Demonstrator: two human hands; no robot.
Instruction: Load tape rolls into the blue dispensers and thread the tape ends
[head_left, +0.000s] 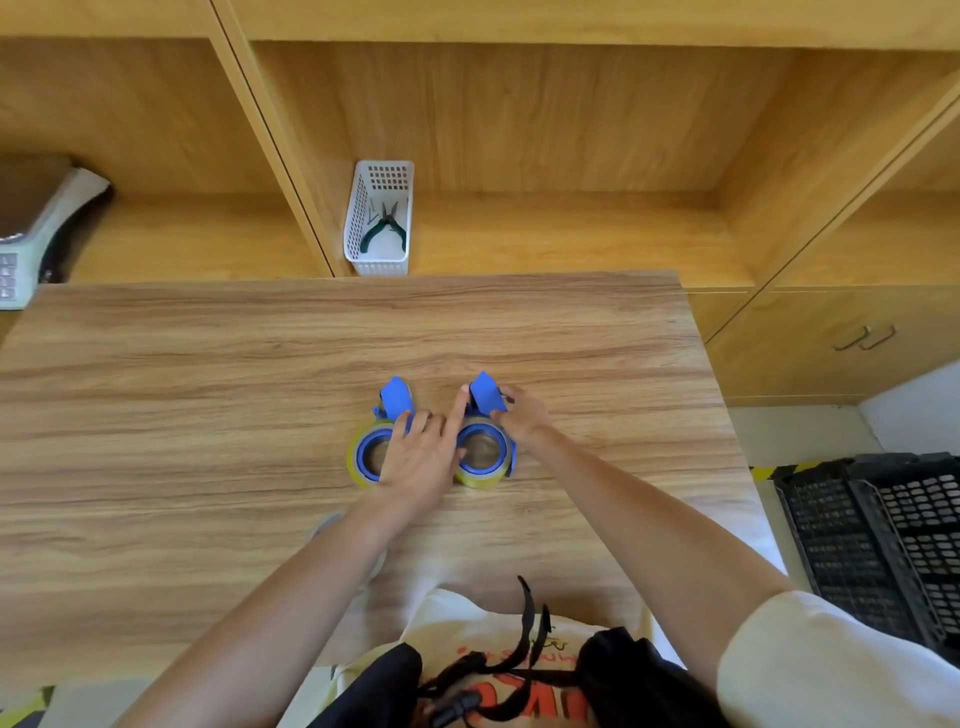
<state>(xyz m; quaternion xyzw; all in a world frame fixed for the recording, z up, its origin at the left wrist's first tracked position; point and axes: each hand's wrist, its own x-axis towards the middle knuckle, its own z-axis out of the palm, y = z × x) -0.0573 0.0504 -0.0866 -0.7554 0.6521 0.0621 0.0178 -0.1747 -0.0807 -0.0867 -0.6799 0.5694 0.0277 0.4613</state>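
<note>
Head view: two blue dispensers are lying flat, side by side, at the middle of the wooden table (208, 364), each with a yellowish tape roll already seated on its hub. The left dispenser (387, 426) and the right dispenser (485, 441) are judged to be light, rigid plastic that is likely to slide on the smooth top, so each needs bracing at the ring while the flap end is worked. The tape itself is judged thin, sticky and easily creased; the free end cannot be made out.

The left hand (421, 462) is resting spread between the two rings, its index finger extending to the right dispenser's flap. The right hand (522, 415) is pinching that flap from the outer side.
</note>
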